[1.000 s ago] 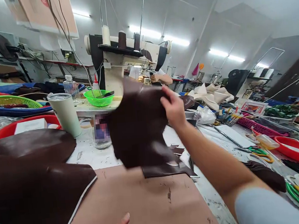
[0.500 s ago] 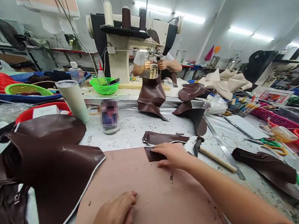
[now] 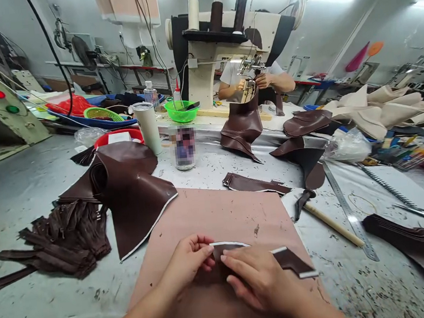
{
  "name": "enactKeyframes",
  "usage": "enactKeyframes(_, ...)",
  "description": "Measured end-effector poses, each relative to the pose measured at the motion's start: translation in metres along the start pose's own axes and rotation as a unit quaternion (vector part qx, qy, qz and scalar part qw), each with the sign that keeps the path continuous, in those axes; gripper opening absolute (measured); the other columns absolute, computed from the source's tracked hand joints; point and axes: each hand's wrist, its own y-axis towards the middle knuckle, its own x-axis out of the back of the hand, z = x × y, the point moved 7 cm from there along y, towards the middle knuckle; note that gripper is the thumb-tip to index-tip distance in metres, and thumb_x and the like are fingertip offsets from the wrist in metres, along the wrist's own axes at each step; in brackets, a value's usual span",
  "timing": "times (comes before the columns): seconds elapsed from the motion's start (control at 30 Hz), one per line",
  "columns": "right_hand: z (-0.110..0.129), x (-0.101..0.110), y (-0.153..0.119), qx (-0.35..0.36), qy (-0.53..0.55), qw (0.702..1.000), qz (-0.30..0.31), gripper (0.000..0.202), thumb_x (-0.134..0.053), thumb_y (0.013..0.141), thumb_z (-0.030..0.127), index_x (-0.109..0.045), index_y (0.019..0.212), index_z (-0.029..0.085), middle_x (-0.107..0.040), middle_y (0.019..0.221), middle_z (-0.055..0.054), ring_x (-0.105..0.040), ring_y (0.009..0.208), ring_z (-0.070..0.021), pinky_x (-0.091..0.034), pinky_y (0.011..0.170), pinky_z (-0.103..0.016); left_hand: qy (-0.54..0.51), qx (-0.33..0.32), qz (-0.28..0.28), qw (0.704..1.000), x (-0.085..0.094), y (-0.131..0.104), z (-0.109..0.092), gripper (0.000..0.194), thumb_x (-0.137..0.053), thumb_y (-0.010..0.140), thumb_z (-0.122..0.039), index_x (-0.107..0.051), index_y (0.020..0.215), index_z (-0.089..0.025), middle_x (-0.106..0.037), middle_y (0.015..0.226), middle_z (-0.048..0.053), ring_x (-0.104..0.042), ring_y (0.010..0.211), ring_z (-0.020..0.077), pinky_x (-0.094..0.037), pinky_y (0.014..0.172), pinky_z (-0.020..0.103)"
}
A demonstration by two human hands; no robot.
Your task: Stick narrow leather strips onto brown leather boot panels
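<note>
Brown leather strip [image 3: 288,261] is being pinched by left hand [image 3: 186,262] and right hand [image 3: 262,281] fingers, possibly creasing crookedly if the grip slides.

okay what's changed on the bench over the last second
The right hand let go of the big dark sheet, took a small dark leather piece and drew it nearer on the pink mat. The left hand joined the grip. The folded pile stayed.
</note>
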Motion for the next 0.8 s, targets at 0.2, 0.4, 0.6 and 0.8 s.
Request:
enactKeyframes(0.2, -0.027, -0.019, 0.001, -0.272, 0.191, 0.943, 0.000, 0.011, -0.046, 0.082, 0.016, -0.055, 0.087, 0.020, -0.065, 0.083, -0.004, -0.062, 0.075, -0.0155, -0.052, 0.065, -0.028, -0.029, -0.042, 0.010, 0.999, -0.012, -0.021, 0.004, 0.034, -0.074, 0.060, -0.037, -0.059, 0.080, -0.014, -0.058, 0.066, -0.002, -0.051, 0.060, 0.0076, -0.040, 0.056, 0.018)
enactKeyframes(0.4, -0.022, -0.021, -0.004, -0.318, 0.241, 0.916, -0.032, 0.004, -0.054, 0.078, 0.019, -0.057, 0.074, 0.020, -0.062, 0.072, -0.002, -0.057, 0.067, -0.0140, -0.047, 0.062, -0.026, -0.101, 0.014, 0.008, 0.995, -0.013, -0.034, 0.018, 0.039, -0.080, 0.050, -0.037, -0.059, 0.072, -0.013, -0.058, 0.068, -0.001, -0.052, 0.063, 0.0092, -0.042, 0.058, 0.020)
enactKeyframes(0.6, -0.016, -0.016, -0.001, -0.288, 0.209, 0.934, -0.023, 0.008, -0.057, 0.074, 0.014, -0.059, 0.069, 0.020, -0.061, 0.072, -0.001, -0.055, 0.072, -0.0155, -0.044, 0.067, -0.029, 0.014, -0.066, -0.001, 0.998, -0.011, -0.037, 0.011, 0.024, -0.069, 0.062, -0.035, -0.064, 0.071, -0.013, -0.057, 0.064, -0.001, -0.048, 0.062, 0.0104, -0.040, 0.062, 0.022)
enactKeyframes(0.8, -0.016, -0.016, -0.001, -0.286, 0.180, 0.941, -0.015, 0.011, -0.059, 0.073, 0.012, -0.061, 0.068, 0.021, -0.064, 0.071, 0.000, -0.056, 0.074, -0.0161, -0.043, 0.070, -0.029, 0.131, -0.138, -0.016, 0.982, -0.012, -0.042, 0.004, 0.016, -0.057, 0.072, -0.030, -0.065, 0.071, -0.015, -0.062, 0.069, 0.001, -0.053, 0.069, 0.0145, -0.041, 0.066, 0.024)
